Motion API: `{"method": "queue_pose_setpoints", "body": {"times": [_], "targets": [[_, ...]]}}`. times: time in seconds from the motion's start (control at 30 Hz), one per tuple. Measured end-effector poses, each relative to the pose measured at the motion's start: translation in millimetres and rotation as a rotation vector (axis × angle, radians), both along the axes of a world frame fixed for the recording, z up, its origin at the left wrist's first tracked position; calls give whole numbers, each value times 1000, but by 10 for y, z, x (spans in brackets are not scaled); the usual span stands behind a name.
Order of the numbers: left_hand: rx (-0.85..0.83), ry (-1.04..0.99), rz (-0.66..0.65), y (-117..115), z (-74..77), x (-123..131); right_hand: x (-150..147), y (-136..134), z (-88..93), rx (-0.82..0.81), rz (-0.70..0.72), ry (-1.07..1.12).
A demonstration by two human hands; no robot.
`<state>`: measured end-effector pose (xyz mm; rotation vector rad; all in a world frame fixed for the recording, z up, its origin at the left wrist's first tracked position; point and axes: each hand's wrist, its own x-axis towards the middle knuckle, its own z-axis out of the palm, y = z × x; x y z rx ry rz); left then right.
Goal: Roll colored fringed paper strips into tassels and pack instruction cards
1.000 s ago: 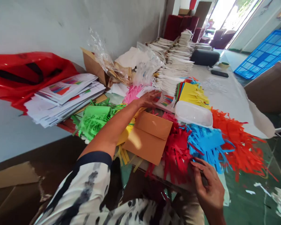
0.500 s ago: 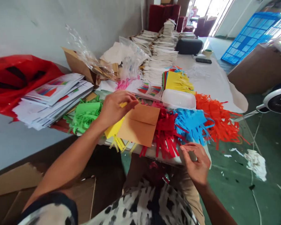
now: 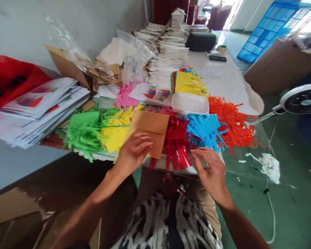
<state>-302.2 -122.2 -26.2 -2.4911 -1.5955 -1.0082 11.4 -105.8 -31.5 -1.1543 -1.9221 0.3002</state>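
Observation:
A brown paper envelope (image 3: 157, 140) lies flap side up among bundles of cut paper strips at the near table edge. My left hand (image 3: 133, 152) is over its lower left part, fingers curled together. Anything inside that hand is hidden. My right hand (image 3: 209, 169) is at the table edge, thumb and forefinger pinched close by the dark red strips (image 3: 177, 138) and the blue strips (image 3: 203, 128); what they hold is too small to make out. Left of the envelope are yellow strips (image 3: 116, 133) and green strips (image 3: 84, 129). Orange strips (image 3: 232, 122) lie far right.
A white plastic tray (image 3: 189, 103) sits behind the strips, near yellow fringed paper (image 3: 189, 83). Printed sheets (image 3: 41, 107) are piled left. Stacked white bundles (image 3: 168, 62) stand at the back. A fan (image 3: 304, 100) is on the right.
My left hand has come down and toward me, from above the envelope's top left onto its lower part. My right hand keeps its place beside the red strips. The view has shifted slightly.

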Motion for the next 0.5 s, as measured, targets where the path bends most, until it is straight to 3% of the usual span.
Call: {"method": "queue_pose_setpoints", "body": {"times": [0.17, 0.3, 0.5], "targets": [[58, 100, 61, 201, -20, 107, 127, 103, 59, 60, -38, -110], [-27, 237, 171, 521, -64, 54, 231, 113, 25, 26, -66, -156], [-132, 243, 101, 752, -138, -38, 210, 82, -21, 2, -20, -140]]}}
